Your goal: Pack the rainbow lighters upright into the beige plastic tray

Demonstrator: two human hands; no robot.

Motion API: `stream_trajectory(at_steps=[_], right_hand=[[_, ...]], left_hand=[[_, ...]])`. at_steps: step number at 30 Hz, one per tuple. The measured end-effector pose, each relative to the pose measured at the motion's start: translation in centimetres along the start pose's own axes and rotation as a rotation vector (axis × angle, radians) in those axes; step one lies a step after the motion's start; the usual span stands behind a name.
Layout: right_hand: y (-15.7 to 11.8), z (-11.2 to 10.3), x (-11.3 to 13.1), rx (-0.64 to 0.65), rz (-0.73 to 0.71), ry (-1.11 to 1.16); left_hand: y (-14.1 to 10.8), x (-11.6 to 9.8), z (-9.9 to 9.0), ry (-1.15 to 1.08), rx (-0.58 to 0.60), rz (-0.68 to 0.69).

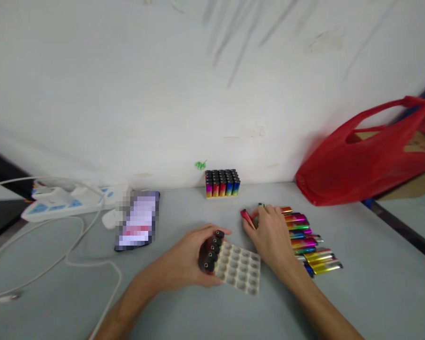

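right hand (pixel 270 232) on red lighter (pixel 247 218), long axis aslant, far-leftward

Facing you is a plain white painted wall (pixel 127 94), scuffed in places, with a rough tan patch (pixel 324 41) high on your right and a small leaf-like green mark (pixel 200 165) low down, near the middle. Slanting soft grey shadow streaks (pixel 244 45) fan across its upper part; elsewhere your light is pale and fairly even. Before you, a smooth, matte grey tabletop (pixel 375 293) reaches to the wall's foot. Dark straight bars, one on your left (pixel 3 165) and one on your right (pixel 399 236), slant past its sides.
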State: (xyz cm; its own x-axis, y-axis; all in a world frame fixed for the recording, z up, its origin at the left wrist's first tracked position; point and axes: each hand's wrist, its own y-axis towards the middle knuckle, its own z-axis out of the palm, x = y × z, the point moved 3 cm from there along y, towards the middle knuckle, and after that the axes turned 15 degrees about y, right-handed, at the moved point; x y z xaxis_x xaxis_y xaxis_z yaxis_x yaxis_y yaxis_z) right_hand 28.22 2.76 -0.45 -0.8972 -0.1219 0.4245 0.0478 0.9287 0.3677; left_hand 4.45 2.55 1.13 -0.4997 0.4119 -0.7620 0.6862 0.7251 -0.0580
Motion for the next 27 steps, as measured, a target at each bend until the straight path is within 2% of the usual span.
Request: stream_trajectory(at_steps=[3,5,9,11,13,17,20,23,27], right_hand=[[-0.1,0.2,0.3,0.008,-0.039,0.102],[-0.1,-0.2,0.7,-0.035,-0.048,0.240],[-0.2,-1.4,1.4,-0.138,0.055,0.816],[-0.2,-1.6,1.8,-0.115,0.129,1.122],[-0.1,-1.5,2.2,-0.034,0.234,1.389],[0.0,-0.7,3.1,0.272,0.502,1.807],[-0.1,-0.5,3.6,0.459,0.575,1.973],[-0.4,-0.2,3.6,0.577,0.607,2.099],[-0.7,0.3,3.2,0.681,0.665,2.148]], left_hand=[[0.1,-0.4,0.2,0.058,-0.052,-0.010],[0.1,-0.3,0.5,0.049,-0.066,-0.031],[0.0,0.1,0.9,0.045,-0.089,-0.039],[0.0,0.2,0.9,0.057,-0.115,-0.036],[0.0,0.3,1.0,0.071,-0.133,-0.040],[0.0,0.3,1.0,0.073,-0.137,-0.047],[0.0,0.2,0.9,0.063,-0.133,-0.054],[0.1,0.1,0.8,0.054,-0.126,-0.072],[0.1,0.1,0.9,0.029,-0.122,-0.072]])
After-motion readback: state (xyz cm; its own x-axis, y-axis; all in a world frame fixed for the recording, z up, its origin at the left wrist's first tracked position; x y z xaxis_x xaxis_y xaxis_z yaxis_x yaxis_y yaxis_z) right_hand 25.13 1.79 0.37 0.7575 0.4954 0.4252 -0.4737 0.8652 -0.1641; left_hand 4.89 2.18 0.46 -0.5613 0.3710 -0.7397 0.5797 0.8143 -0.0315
